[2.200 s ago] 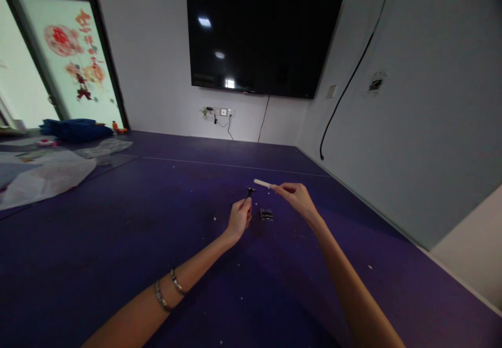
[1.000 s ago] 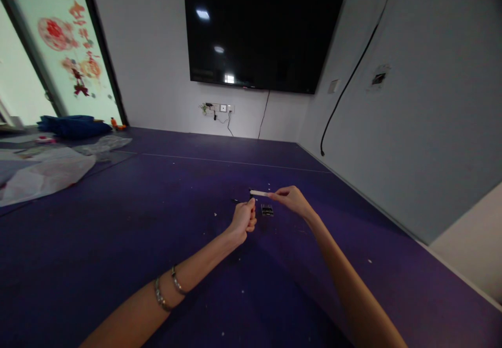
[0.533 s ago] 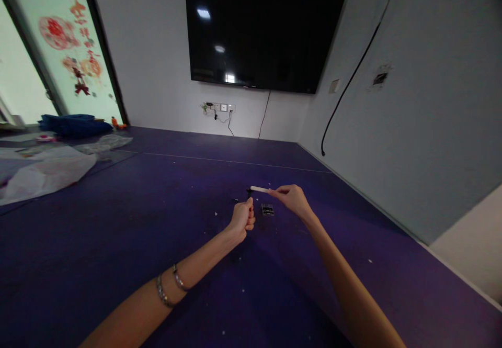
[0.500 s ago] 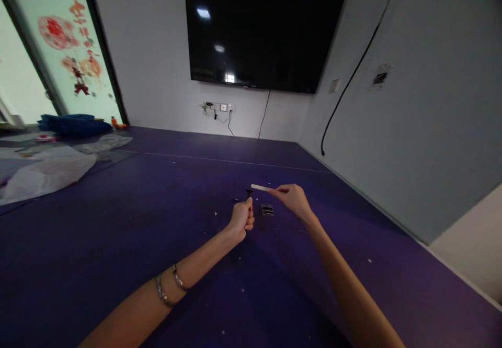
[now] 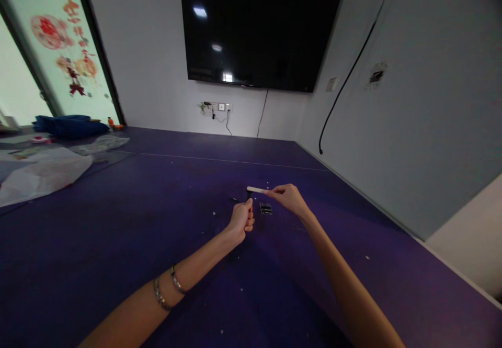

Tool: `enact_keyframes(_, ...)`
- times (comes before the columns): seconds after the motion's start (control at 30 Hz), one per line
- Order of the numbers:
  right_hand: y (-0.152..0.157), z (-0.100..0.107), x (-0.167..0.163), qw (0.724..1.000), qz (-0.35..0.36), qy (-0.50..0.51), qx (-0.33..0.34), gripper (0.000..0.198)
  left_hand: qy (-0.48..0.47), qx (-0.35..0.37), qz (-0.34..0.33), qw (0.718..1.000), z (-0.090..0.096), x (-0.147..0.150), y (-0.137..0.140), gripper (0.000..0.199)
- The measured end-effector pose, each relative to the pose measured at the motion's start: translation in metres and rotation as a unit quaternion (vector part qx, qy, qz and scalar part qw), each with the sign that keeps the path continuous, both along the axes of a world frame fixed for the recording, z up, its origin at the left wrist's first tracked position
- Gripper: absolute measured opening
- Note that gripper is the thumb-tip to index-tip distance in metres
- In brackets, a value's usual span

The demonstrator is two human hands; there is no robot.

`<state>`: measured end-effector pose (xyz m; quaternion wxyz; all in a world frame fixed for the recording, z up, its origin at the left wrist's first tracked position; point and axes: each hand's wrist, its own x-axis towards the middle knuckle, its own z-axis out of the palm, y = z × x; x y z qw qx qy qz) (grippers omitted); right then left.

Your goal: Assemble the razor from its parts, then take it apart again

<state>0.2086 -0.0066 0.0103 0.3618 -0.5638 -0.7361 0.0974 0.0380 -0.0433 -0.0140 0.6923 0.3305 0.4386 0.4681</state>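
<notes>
My left hand (image 5: 242,217) is closed in a fist around a small black object (image 5: 248,195), whose top sticks up past the thumb. Its exact kind is too small to tell. Between the thumb and fingers of my right hand (image 5: 288,197) is a flat pale stick (image 5: 255,189) with a rounded end, pointing left. The stick's tip lies over the top of the black object, seemingly touching it. Just right of my left fist, a small black-and-clear item (image 5: 265,209) rests on the purple surface (image 5: 157,243). A thin dark piece (image 5: 234,199) lies to the left.
Small white scraps dot the purple surface. Clear plastic sheeting (image 5: 50,172) and a dark blue cloth bundle (image 5: 70,126) lie at the far left. A large black television (image 5: 259,29) hangs on the back wall, with a black cable (image 5: 347,78) hanging down the right wall.
The pale stick has shifted slightly left, from beside the black object's top to over it. My left hand has stayed nearly still; the view has turned slightly.
</notes>
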Motion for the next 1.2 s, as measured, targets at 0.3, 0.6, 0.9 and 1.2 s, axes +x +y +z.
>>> enact_keyframes(0.3, -0.001, 0.001, -0.003, 1.0, 0.023, -0.004, -0.014, 0.051, 0.02, 0.018, -0.003, 1.0, -0.006, 0.002, 0.002, 0.034)
enact_keyframes(0.6, -0.003, 0.006, 0.0, 0.998, 0.039, 0.019, -0.038, 0.054, 0.027, 0.04, 0.003, 0.999, -0.008, 0.002, 0.001, 0.034)
enact_keyframes(0.9, -0.026, 0.045, 0.016, 0.999, -0.008, 0.035, 0.006, 0.048, 0.022, 0.274, -0.049, 0.96, -0.008, -0.002, -0.001, 0.042)
enact_keyframes(1.2, -0.081, 0.091, -0.003, 0.986, 0.168, -0.003, -0.002, 0.038, 0.061, 0.471, 0.014, 0.88, -0.022, -0.018, 0.008, 0.036)
